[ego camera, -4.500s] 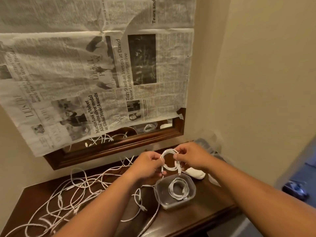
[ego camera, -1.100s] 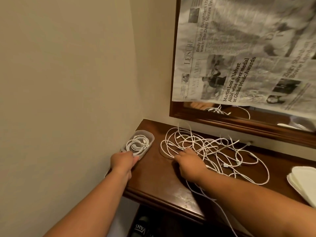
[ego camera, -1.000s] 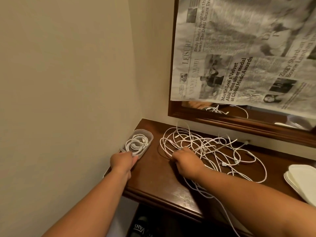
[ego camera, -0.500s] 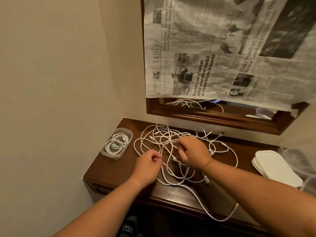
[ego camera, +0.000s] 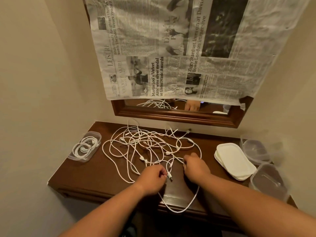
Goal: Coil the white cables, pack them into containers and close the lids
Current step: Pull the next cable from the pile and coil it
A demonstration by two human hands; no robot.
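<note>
While the newspaper (ego camera: 171,48) hangs taped over the wood-framed mirror (ego camera: 171,117), everything is happening below it on the dark table (ego camera: 95,173). Across the middle sprawls a big loose tangle of white cables (ego camera: 145,146), uncoiled, and one long loop (ego camera: 179,208) droops over the front edge. Off to the right sits a stack of white lids (ego camera: 234,159), flat and a little fanned. Just beside them are two clear containers, the far container (ego camera: 255,151) near the wall and the near container (ego camera: 268,182) by the table's front corner, both lidless. Through that blurred plastic I cannot tell what is inside. Over at the left end, close to the side wall, the left container (ego camera: 85,146) is open, with coiled cables (ego camera: 83,147) lying inside it. Now the hands, both at the front of the tangle. The right hand (ego camera: 195,166) has its grip closed on a strand. The left hand (ego camera: 152,178) grips a cable end, with the plug (ego camera: 170,177) poking out beyond its fingers.
</note>
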